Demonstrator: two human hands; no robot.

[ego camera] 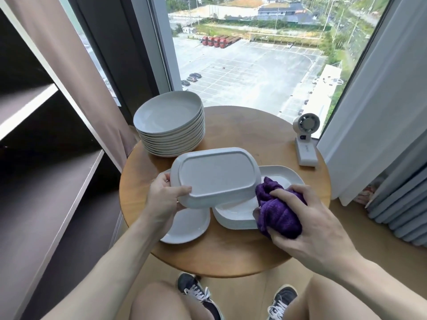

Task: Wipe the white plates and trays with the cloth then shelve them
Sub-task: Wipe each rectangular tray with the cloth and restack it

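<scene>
Purple cloth (pixel 277 211) is bunched inside the curled fingers (pixel 285 192) of the right hand (pixel 307 222) and is clenched firmly. Its far edge sits at the right end of a white tray (pixel 216 176), touching it or very nearly so. That tray is gripped at its left end by the left hand (pixel 165 197): the thumb (pixel 182 190) is laid across the upturned base, while the other fingers are tucked under the rim, mostly hidden. The tray is held upside down, its flat underside facing up, raised above the table and slightly tilted.

Directly beneath the cloth and the raised tray, a stack of white trays (pixel 233 215) is seen resting on the round wooden table (pixel 231 257). A single white plate (pixel 187 227) lies to the near left of it, partly covered by the left wrist. A tall stack of white plates (pixel 171 125) is set at the far left of the tabletop, well apart from the hands, and a small white fan (pixel 306 139) stands at the far right edge.

Dark shelving (pixel 46 181) runs along the left side — a brownish curtain (pixel 92 93) hangs between it and the window (pixel 242 65). A grey curtain (pixel 381 112) hangs on the right.
</scene>
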